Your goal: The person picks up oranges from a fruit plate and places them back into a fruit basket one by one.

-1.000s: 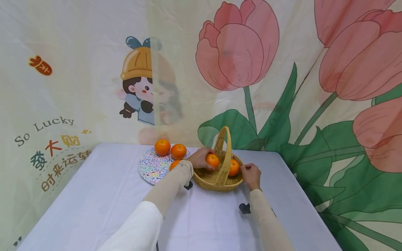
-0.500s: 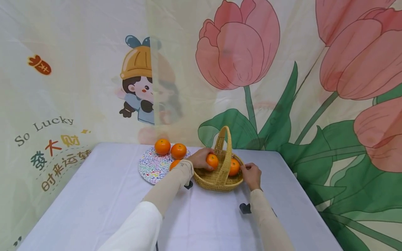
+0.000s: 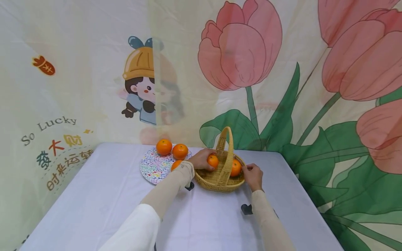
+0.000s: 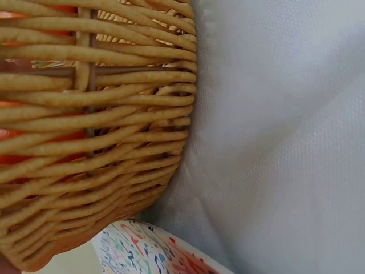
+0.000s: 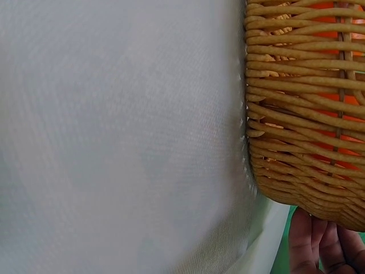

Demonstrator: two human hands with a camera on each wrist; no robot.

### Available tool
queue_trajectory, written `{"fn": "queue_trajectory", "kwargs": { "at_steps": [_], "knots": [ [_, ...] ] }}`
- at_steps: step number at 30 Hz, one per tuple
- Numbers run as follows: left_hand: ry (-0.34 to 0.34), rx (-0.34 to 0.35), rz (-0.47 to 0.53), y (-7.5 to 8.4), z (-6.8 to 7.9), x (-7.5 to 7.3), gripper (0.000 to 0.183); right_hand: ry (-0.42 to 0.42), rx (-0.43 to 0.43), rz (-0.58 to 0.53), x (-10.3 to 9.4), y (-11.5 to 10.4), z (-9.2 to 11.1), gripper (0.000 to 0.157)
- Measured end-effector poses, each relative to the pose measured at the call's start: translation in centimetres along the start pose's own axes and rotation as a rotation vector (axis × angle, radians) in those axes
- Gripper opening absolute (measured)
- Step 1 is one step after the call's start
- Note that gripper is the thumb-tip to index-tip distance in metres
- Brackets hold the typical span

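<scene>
Inside the left half of a woven wicker basket (image 3: 208, 185), my left hand (image 3: 201, 159) grips an orange (image 3: 213, 160), fingers and thumb around it. A second orange (image 3: 236, 168) lies in the basket's right half, beyond the arched handle (image 3: 226, 164). My right hand (image 3: 253, 176) pinches the basket's right rim. Its fingertips (image 5: 300, 228) show against the wicker in the right wrist view. Orange peel glows through the weave in both wrist views. The left wrist view shows mostly the basket's side (image 4: 125, 131).
Left of the basket, a round speckled plate (image 3: 149, 167) bears two oranges (image 3: 164, 147) at its back and another orange (image 3: 175, 165) partly behind my left wrist. A white cloth (image 3: 204, 223) covers the table. A printed curtain (image 3: 185, 62) hangs right behind it.
The head view has shifted slightly. The gripped orange shows a little less between my left fingers; both hands keep their places at the basket.
</scene>
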State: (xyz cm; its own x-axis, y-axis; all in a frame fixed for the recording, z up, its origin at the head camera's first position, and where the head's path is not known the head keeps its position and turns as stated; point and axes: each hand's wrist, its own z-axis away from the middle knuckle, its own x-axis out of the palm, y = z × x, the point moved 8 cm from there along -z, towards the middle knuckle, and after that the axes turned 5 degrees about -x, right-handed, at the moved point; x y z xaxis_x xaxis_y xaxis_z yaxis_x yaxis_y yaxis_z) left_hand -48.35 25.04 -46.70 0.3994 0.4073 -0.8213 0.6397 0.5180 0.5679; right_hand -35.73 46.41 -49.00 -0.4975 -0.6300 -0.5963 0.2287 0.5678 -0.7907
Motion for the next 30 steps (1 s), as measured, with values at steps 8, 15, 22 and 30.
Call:
{"fn": "queue_trajectory", "kwargs": {
  "at_steps": [8, 15, 22, 30],
  "knots": [
    [0.087, 0.048, 0.109, 0.0, 0.8, -1.9, 0.072, 0.012, -0.025, 0.018, -0.2, -0.2, 0.2, 0.032],
    [0.178, 0.115, 0.237, -1.4, 1.9, -3.8, 0.068, 0.009, -0.020, 0.021, -0.5, 0.0, 0.4, 0.032],
    [0.256, 0.098, 0.334, -2.4, 4.9, -6.8, 0.065, 0.010, -0.035, 0.026, -0.3, -0.2, 0.2, 0.033],
    [0.342, 0.027, 0.361, -5.5, 8.5, -8.5, 0.065, 0.006, -0.009, 0.040, 0.0, -0.2, 0.3, 0.035]
  ]
}}
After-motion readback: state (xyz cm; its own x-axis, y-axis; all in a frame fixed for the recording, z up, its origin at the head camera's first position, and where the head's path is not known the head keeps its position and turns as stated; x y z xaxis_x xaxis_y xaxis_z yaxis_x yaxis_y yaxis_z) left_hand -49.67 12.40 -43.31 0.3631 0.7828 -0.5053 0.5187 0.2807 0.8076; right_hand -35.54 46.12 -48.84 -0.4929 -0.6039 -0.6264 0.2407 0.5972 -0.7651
